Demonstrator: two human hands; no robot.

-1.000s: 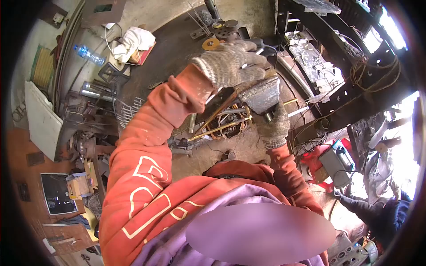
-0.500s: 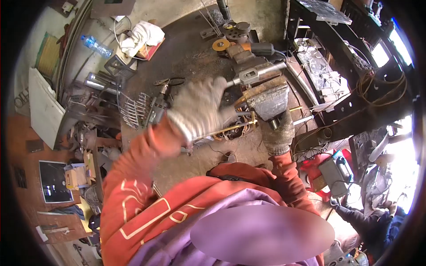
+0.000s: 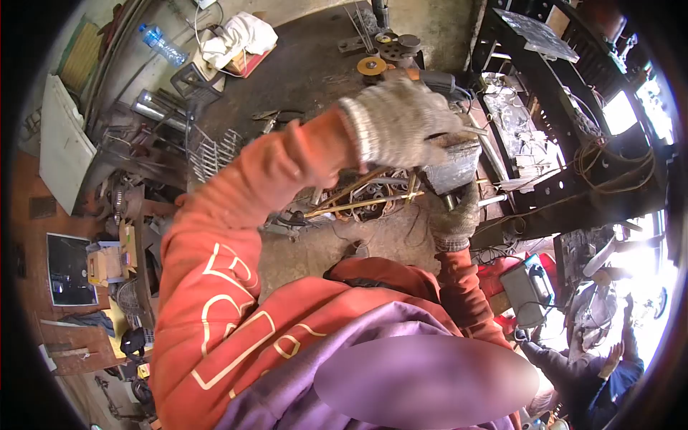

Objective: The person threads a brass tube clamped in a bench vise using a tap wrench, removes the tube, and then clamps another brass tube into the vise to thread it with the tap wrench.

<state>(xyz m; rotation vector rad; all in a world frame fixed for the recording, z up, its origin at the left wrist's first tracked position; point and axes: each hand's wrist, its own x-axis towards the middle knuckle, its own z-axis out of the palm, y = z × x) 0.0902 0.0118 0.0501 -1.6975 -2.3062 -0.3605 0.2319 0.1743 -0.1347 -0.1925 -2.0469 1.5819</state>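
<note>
A grey bench vise [image 3: 451, 172] stands at the table's edge, with the round end of its screw facing me. My left hand [image 3: 405, 122], in a knitted work glove, reaches across over the jaws. Its fingers are curled round a metal part [image 3: 474, 131] on top of the vise; only a short end shows past the hand. Below and beside the vise is my right hand [image 3: 453, 228], also gloved. It lies against the vise near the screw, and its fingers are mostly hidden behind the metal.
Behind the vise lies an angle grinder [image 3: 436, 79] with an orange disc [image 3: 371, 66]. Brass-coloured rods [image 3: 365, 205] and coiled scrap lie left of the vise. A white cloth [image 3: 240, 39] and a plastic bottle [image 3: 163, 44] are at the back left. Another person [image 3: 595, 373] is at lower right.
My left hand has moved right and up, from beside the vise to over its top, covering the slotted metal part seen before. My right hand stays by the vise. The view has shifted slightly.
</note>
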